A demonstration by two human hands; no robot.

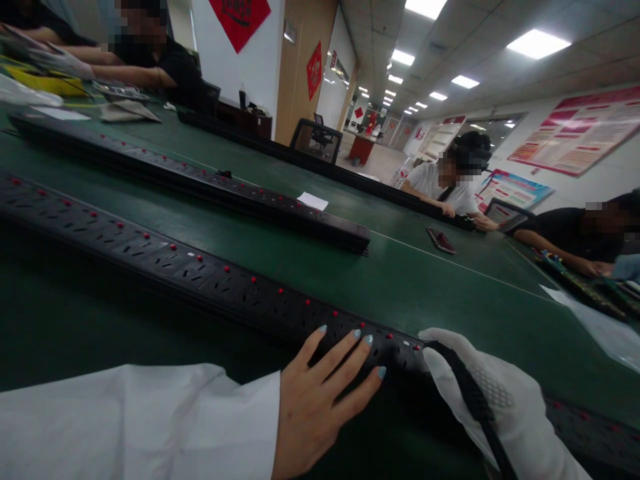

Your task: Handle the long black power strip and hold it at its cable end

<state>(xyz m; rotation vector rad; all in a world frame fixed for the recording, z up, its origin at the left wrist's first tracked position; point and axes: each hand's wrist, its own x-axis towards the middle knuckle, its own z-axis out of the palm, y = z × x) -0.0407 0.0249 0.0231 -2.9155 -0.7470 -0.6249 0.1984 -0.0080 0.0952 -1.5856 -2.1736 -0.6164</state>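
A long black socket strip [215, 277] with red round parts along its edge lies across the green table. My bare left hand [327, 393] rests on the strip near its right part, fingers spread. My right hand [487, 393], in a white glove with a dotted patch, is just right of it with thumb and fingers closed around a black cable [473, 393], at the strip. The tip of the cable is hidden near the glove's fingertips. More of a black strip with red parts [595, 427] shows to the right of the glove.
Another black strip [250, 200] lies farther back, with a white paper [313, 201] beside it. A phone [441, 240] is on the green table [425, 287]. Clear plastic [600, 333] lies at right. Several people work around the table's far sides.
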